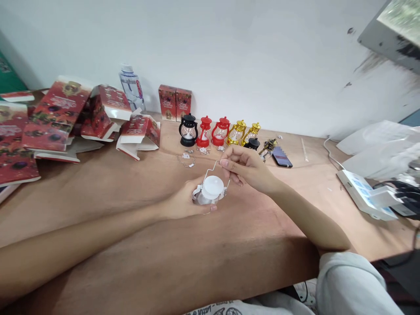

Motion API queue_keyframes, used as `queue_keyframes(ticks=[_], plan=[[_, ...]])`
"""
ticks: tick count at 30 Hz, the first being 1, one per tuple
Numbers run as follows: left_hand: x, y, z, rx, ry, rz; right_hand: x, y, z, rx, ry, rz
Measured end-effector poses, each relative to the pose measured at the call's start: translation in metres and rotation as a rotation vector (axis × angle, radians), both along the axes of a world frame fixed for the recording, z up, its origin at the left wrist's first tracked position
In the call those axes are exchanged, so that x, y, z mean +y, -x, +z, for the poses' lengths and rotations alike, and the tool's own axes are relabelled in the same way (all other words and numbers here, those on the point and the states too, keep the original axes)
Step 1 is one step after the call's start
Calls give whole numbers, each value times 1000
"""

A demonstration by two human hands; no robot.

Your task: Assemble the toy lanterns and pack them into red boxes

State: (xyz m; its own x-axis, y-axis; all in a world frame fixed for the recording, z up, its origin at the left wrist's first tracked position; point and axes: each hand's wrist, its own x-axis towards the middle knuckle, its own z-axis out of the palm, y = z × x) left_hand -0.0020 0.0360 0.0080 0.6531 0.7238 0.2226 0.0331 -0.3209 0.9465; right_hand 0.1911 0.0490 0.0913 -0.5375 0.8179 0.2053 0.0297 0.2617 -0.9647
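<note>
A small white lantern [212,188] is gripped round its body by my left hand [183,199], just above the table. Its bent wire handle [210,169] rises from the sides of the lantern. The fingers of my right hand [244,166] pinch the top of that wire. Behind my hands stands a row of small lanterns: a black lantern [188,130], two red lanterns, one of them a red lantern [220,131], and two gold ones, one a gold lantern [236,132]. Loose wire handles [186,161] with white tags lie in front of the row.
Red printed boxes [55,113] are heaped at the left, near a clear bottle [131,87]. Two upright red boxes [175,103] stand by the wall. A phone [281,156] lies right of the lanterns. A white power strip [364,192] with cables sits far right.
</note>
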Motion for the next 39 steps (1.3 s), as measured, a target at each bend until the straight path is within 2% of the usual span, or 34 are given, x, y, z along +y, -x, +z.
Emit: queue_keyframes(ticks=[11,20,26,32,39], plan=[[-1,1,1,-5,31,-2,2,-1,-1,-3,-37,-40],[-1,0,3,-16,-24,-11,-3,3,3,-30,-141,131],[-1,-1,2,-15,-14,-24,-3,12,7,-6,-101,59],[-2,-1,2,-21,-56,-22,-6,14,7,-85,-82,-98],[-1,0,2,29,-115,8,-6,15,8,-95,-73,-129]])
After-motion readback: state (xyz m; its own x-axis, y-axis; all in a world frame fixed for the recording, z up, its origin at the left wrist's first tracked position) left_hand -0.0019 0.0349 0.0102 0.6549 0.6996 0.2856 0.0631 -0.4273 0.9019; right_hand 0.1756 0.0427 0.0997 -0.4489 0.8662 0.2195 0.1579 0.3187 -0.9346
